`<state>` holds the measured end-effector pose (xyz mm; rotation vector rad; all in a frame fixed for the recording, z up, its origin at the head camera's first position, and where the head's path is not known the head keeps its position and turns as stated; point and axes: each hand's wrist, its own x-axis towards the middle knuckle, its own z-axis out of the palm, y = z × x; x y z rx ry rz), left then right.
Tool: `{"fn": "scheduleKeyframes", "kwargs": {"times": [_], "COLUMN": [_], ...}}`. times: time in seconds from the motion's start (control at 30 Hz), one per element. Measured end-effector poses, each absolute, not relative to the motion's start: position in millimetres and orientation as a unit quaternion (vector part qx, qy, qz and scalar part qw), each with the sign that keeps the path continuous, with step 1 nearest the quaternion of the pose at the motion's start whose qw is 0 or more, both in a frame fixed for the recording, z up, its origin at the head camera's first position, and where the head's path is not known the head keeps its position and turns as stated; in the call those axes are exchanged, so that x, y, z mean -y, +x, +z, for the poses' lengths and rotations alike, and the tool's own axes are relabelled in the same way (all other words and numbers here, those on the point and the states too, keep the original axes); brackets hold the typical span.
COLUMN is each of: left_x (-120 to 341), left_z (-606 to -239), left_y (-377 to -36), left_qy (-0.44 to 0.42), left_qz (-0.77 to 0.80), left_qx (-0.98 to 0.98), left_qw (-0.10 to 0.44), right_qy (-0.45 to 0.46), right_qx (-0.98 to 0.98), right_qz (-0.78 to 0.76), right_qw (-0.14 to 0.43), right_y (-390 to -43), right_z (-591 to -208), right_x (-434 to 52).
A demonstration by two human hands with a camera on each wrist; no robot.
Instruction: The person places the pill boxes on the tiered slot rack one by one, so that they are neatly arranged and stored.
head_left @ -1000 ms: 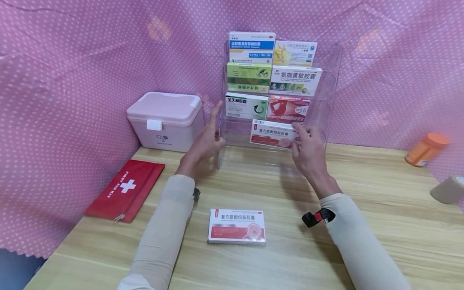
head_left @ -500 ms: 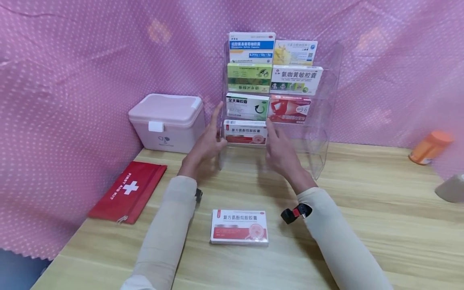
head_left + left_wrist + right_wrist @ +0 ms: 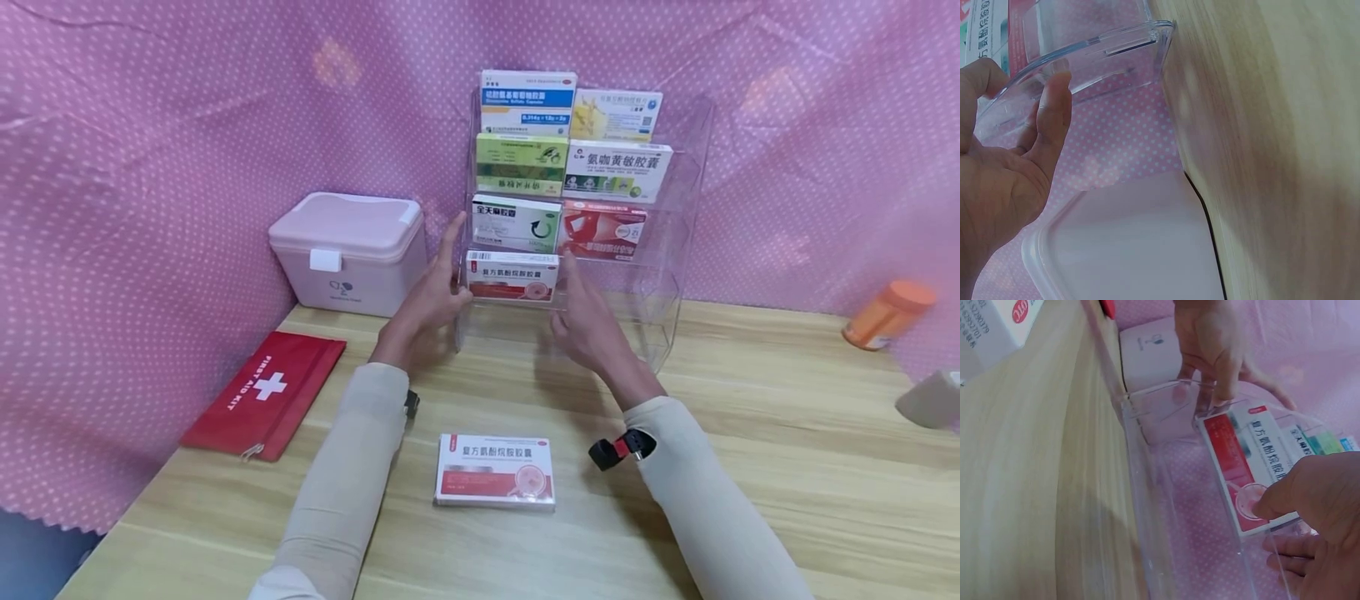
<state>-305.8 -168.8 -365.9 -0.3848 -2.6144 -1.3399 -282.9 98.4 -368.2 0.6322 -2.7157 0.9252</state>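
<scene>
My left hand (image 3: 427,304) grips the left side panel of a clear tiered display rack (image 3: 1085,50), thumb on one face and fingers on the other. A white and red medicine box (image 3: 512,279) stands upright in the rack's lowest tier, at the left end. Beside that box's right end is my right hand (image 3: 592,329), index finger pointing up and fingers relaxed. In the right wrist view its thumb (image 3: 1275,501) overlaps the box's front. A matching medicine box (image 3: 495,471) lies flat on the table between my forearms.
Higher tiers hold several boxes, among them a green-white box (image 3: 516,223) and a red box (image 3: 602,231). A pink lidded case (image 3: 348,258) and red first aid pouch (image 3: 262,396) sit left. An orange bottle (image 3: 890,314) and a grey-beige roll (image 3: 930,400) lie right.
My right hand has carried the white and red box leftward along the lowest tier to its left end, then moved slightly right off its edge. My left hand has stayed on the rack.
</scene>
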Motion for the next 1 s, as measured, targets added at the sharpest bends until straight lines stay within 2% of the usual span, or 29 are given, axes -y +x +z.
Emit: {"fn": "scheduleKeyframes", "kwargs": {"times": [0.27, 0.57, 0.8, 0.9, 1.0], "left_x": [168, 166, 167, 167, 168], "left_z": [-365, -362, -362, -362, -363], "left_y": [-306, -304, -304, -304, -303], "left_qy": [-0.127, -0.122, -0.117, -0.117, -0.116], "left_qz": [-0.447, -0.452, -0.446, -0.444, -0.445], "left_qx": [0.882, 0.88, 0.883, 0.885, 0.884], "left_qw": [0.084, 0.079, 0.081, 0.08, 0.079], "right_qy": [0.208, 0.24, 0.274, 0.3, 0.326], "right_qx": [0.929, 0.921, 0.922, 0.917, 0.911], "right_qz": [0.301, 0.3, 0.272, 0.261, 0.252], "right_qw": [0.064, 0.06, 0.041, 0.022, -0.024], "right_y": [-266, -238, -216, -206, -199], "right_z": [-353, -332, -334, -341, -348], "right_x": [-110, -123, -135, -138, -139]}}
